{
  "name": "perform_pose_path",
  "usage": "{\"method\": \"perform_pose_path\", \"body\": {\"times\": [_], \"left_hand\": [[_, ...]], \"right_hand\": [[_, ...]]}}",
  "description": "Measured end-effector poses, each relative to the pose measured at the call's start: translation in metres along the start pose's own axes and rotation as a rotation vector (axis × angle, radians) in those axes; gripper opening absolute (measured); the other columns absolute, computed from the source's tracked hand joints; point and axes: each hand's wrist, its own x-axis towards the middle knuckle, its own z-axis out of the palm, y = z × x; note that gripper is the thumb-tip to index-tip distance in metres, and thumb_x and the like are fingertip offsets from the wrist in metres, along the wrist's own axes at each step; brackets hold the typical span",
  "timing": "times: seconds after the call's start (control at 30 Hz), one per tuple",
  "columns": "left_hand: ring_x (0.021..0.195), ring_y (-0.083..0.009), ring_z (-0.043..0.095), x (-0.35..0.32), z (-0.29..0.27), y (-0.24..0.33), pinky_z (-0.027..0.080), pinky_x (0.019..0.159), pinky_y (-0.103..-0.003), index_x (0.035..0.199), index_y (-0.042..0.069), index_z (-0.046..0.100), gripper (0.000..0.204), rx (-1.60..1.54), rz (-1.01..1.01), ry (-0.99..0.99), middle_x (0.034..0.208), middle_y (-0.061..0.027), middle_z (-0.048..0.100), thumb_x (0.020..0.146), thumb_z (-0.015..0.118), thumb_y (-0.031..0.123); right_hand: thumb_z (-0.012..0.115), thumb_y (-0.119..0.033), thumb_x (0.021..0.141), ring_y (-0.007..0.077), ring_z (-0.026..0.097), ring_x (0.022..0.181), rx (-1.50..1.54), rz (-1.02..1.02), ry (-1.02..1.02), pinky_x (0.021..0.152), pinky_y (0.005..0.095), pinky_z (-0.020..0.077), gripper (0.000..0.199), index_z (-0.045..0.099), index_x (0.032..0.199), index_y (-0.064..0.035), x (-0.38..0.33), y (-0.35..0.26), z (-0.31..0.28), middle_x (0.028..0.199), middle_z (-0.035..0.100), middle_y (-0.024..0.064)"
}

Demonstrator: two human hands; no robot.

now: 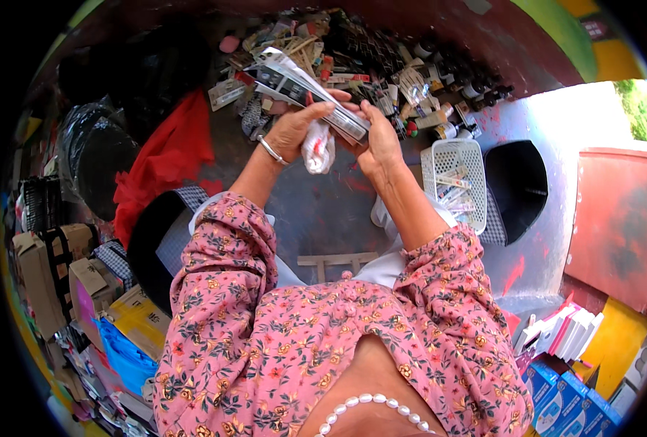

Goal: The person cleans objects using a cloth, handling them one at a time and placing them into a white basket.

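Note:
Both my hands are raised in front of me around a small stack of slim, long packets (pixel 288 86), black and silver-white with clear wrapping. My left hand (pixel 298 130) grips the stack from the left, its thumb lying across it. A crumpled white cloth (pixel 318 151) with red stains hangs below the left fingers, apparently tucked in that hand. At the lower right end of the stack, my right hand (pixel 383 142) closes on the packets, thumb on top. What is printed or sealed inside them is too small to tell.
Beyond my hands lies a heap of small cosmetic items (pixel 323 54), with dark bottles (pixel 476 87) at its right. A white perforated basket (pixel 429 164) and an open black bin (pixel 516 186) stand right. Red fabric (pixel 170 153), another dark bin (pixel 145 240) and cardboard boxes (pixel 43 273) lie left.

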Motion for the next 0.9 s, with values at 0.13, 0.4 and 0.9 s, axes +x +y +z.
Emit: {"method": "perform_pose_path", "body": {"times": [0.13,0.4,0.9], "left_hand": [[0.085,-0.0223,0.061,-0.002,-0.005,0.0,0.052,0.072,-0.031,0.115,0.0,0.047,0.035,-0.046,-0.062,0.083,0.104,-0.0155,0.059,0.086,0.051,0.02],[0.092,-0.0206,0.059,-0.007,-0.015,0.002,0.05,0.077,-0.031,0.113,0.0,0.049,0.035,-0.026,-0.073,0.086,0.108,-0.0146,0.057,0.085,0.055,0.02],[0.083,-0.0255,0.062,-0.006,-0.014,-0.001,0.054,0.069,-0.037,0.105,-0.002,0.05,0.034,-0.184,-0.069,-0.051,0.101,-0.0201,0.058,0.084,0.057,0.024]], "right_hand": [[0.038,-0.031,0.092,0.0175,0.06,0.081,-0.187,0.032,0.039,0.071,0.0368,0.0485,0.033,0.056,0.102,-0.0065,-0.014,-0.002,0.01,0.092,0.061,0.006],[0.064,-0.032,0.078,0.0092,0.056,0.06,-0.673,0.055,-0.224,0.057,0.0226,0.0465,0.038,0.056,0.103,-0.004,-0.027,-0.018,0.001,0.076,0.061,0.0034],[0.053,-0.028,0.087,0.0091,0.053,0.05,-0.519,0.156,-0.378,0.048,0.0191,0.0415,0.025,0.056,0.092,-0.0031,-0.027,-0.013,0.0,0.064,0.058,0.0027]]}}
